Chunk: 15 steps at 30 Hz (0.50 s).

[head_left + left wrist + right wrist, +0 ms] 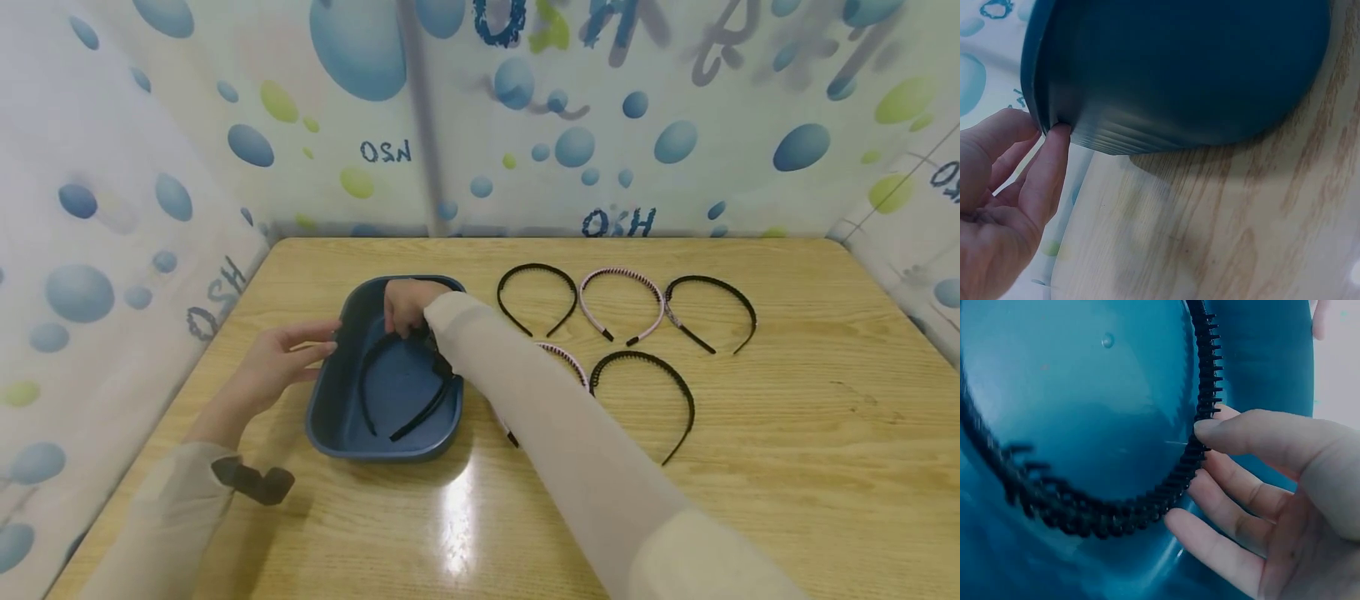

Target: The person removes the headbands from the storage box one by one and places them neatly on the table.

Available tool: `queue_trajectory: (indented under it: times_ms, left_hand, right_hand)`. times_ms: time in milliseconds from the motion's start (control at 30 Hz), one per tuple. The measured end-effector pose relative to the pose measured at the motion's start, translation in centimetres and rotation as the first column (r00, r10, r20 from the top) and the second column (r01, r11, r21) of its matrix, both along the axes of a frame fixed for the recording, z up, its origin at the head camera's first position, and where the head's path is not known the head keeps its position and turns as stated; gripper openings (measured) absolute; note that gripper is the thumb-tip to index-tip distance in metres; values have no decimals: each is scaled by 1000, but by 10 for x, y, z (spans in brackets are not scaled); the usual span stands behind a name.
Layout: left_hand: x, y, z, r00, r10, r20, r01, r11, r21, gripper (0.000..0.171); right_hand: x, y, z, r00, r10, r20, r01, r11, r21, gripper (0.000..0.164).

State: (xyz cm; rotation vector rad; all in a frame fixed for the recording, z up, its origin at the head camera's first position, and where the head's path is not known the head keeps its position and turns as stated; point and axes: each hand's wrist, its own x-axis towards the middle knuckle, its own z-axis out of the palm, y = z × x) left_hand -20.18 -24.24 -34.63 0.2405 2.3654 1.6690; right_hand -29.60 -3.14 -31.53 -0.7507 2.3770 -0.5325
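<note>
A dark blue plastic basin [330, 433] stands on the left half of the table. My left hand [281, 367] is at its left side, thumb and fingertips pinching the rim, as the left wrist view shows [1016, 181]. Inside the basin, my right hand [411, 307] pinches a black toothed headband [1207, 375] between thumb and fingers [1222, 434]. The curved top of this headband is near the hand, and its two ends point toward me. My right forearm covers part of the basin's right rim.
Right of the basin lie several headbands in two rows: black [537, 267], pink [621, 272] and black [712, 280] at the back; pink [562, 353], partly under my right sleeve, and black [686, 392] in front. A patterned curtain [510, 167] hangs behind the wooden table [825, 433].
</note>
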Motion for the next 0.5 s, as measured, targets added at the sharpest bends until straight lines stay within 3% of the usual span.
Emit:
queue_trajectory:
  times_ms: [200,500]
  left_hand:
    - [-1,1,-1,1000,-8,-18,8,1000,29,46]
    - [0,2,-1,1000,-7,-16,8,1000,26,47]
  right_hand:
    - [-1,2,3,1000,13,8,-12,1000,-15,22]
    - [9,3,11,1000,15,-10,-15,998,-59,27]
